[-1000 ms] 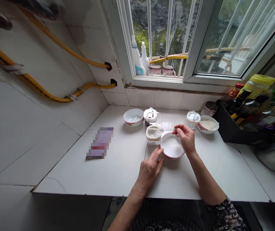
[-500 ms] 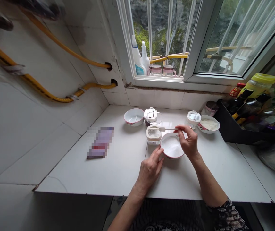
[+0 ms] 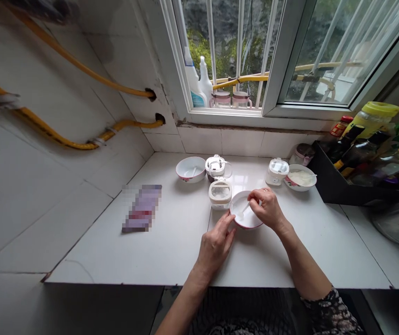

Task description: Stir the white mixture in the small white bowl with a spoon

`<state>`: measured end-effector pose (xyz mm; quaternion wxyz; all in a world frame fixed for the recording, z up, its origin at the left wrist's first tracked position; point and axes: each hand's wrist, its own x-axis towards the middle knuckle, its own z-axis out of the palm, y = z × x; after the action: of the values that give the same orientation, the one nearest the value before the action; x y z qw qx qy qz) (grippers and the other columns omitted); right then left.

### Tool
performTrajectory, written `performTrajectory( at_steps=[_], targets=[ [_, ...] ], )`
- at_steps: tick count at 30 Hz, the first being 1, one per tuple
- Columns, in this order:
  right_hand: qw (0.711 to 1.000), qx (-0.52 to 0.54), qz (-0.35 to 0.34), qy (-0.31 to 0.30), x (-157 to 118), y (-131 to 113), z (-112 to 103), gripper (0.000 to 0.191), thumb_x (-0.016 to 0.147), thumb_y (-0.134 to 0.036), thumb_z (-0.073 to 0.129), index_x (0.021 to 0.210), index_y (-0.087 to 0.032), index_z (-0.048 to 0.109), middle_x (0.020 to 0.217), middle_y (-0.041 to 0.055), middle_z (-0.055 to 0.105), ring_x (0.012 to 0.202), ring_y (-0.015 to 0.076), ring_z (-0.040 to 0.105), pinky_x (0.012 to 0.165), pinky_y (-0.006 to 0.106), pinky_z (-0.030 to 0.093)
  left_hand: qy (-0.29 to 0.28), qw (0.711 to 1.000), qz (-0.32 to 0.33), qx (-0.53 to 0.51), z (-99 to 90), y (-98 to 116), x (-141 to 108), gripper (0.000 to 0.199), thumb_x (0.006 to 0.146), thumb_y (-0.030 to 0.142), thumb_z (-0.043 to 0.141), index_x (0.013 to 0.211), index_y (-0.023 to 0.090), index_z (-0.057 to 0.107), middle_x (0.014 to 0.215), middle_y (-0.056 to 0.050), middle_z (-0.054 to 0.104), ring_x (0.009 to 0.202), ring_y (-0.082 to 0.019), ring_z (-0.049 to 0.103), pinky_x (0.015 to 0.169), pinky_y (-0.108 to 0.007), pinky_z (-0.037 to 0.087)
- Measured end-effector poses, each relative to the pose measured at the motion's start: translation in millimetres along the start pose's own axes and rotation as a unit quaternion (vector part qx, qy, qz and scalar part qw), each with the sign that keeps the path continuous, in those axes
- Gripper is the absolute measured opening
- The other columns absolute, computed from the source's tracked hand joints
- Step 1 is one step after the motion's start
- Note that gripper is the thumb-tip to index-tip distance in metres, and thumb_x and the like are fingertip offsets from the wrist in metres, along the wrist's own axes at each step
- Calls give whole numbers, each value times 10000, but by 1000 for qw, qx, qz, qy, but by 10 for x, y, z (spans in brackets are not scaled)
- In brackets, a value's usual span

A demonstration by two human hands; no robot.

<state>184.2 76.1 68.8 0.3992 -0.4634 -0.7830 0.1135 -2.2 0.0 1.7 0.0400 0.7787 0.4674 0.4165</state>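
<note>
My right hand point(image 3: 267, 209) pinches the handle of a small white spoon point(image 3: 244, 208), whose end is down inside a white bowl point(image 3: 237, 203) with a pink rim. Against the bowl's left side, the fingers of my left hand point(image 3: 217, 239) grip the rim. A clear seasoning jar point(image 3: 220, 202) with a cream-coloured collar stands just left of the bowl, its lid raised and white grains inside. Behind it is a similar jar point(image 3: 215, 165) with dark contents. Whatever lies in the bowl is too pale to make out.
Farther left stands another bowl point(image 3: 182, 177) with a spoon in it. At the right are a white-lidded jar point(image 3: 276, 172), a bowl point(image 3: 300, 188) of whitish food and a black box point(image 3: 335, 195) of bottles. A blurred purple packet point(image 3: 145, 204) lies left on the white counter point(image 3: 95, 256).
My right hand has brought the spoon from above the open jar down into the bowl. My left hand stays at the bowl's rim. The view has shifted slightly.
</note>
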Motion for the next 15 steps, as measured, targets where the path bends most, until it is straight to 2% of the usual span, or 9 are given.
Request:
performTrajectory(
  at_steps=[2, 7, 15],
  targets=[
    [999, 27, 32, 9, 5, -7, 4, 183, 737, -167, 463, 621, -208, 598, 573, -8, 631, 550, 139, 539, 770, 321, 437, -2, 1000, -3, 0, 2, 1, 1, 361, 956, 143, 523, 1308, 218, 492, 1315, -120, 655, 842, -170, 745, 694, -248, 610],
    [983, 119, 139, 25, 36, 9, -67, 173, 695, -224, 465, 620, -208, 620, 524, -12, 588, 518, 141, 508, 576, 266, 409, -4, 1000, -7, -11, -6, 10, 9, 388, 942, 122, 533, 1315, 224, 488, 1333, -117, 644, 827, -165, 743, 711, -253, 612],
    [952, 204, 224, 47, 64, 69, -94, 165, 635, -279, 488, 592, -201, 627, 487, -21, 544, 497, 136, 485, 552, 268, 389, 3, 1000, -2, -10, -1, 6, 14, 392, 937, 115, 533, 1312, 221, 492, 1328, -120, 647, 847, -169, 744, 702, -247, 612]
  ],
)
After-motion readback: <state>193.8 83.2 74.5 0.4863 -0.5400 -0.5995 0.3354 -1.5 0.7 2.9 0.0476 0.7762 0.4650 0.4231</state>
